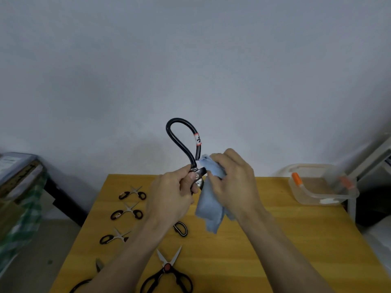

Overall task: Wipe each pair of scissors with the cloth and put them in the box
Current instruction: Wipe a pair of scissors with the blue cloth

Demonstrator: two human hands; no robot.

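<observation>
Wiping step. My left hand (pixel 169 199) grips big black scissors (pixel 186 144) mid-air over table (pixel 275 240), handles up. Right hand (pixel 234 180) pinches blue cloth (pixel 208 210) against them. Next, I judge: finish, carry to clear box (pixel 321 187) far right.

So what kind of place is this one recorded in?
Probably a plain workroom or makeshift recording spot: a small yellow wooden table against a bare white wall, with a clear plastic box and stacked clutter alongside.
</observation>
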